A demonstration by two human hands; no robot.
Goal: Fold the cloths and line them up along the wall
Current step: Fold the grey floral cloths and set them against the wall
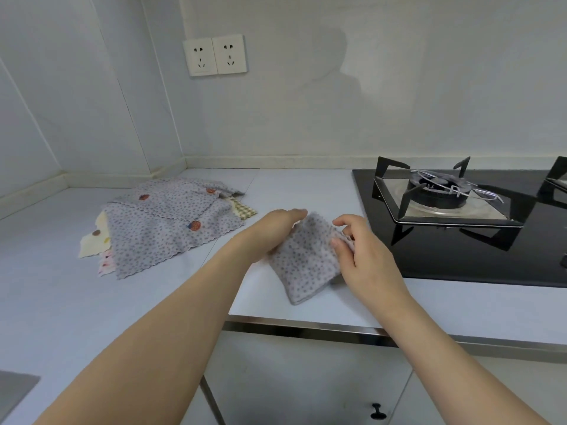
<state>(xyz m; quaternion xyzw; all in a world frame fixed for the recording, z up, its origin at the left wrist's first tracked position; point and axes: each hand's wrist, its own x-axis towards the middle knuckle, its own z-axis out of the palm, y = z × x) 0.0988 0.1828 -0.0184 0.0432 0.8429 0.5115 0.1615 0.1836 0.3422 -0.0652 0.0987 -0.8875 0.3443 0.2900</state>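
Note:
A small grey dotted cloth [302,262], folded into a compact square, is lifted a little off the white counter [61,289] near its front edge. My left hand [273,230] grips its left upper edge. My right hand [357,250] pinches its right upper corner between thumb and fingers. To the left, near the corner of the walls, lies a loose pile of unfolded cloths [171,222]: grey dotted ones on top, with a cream one, a pink one and a checked one showing underneath.
A black glass gas hob [460,256] with a burner and pan support [445,194] lies right of my hands. The back wall carries two sockets [214,55]. A sink corner [15,391] shows bottom left. Cabinet doors with a black knob [376,412] hang below the counter edge.

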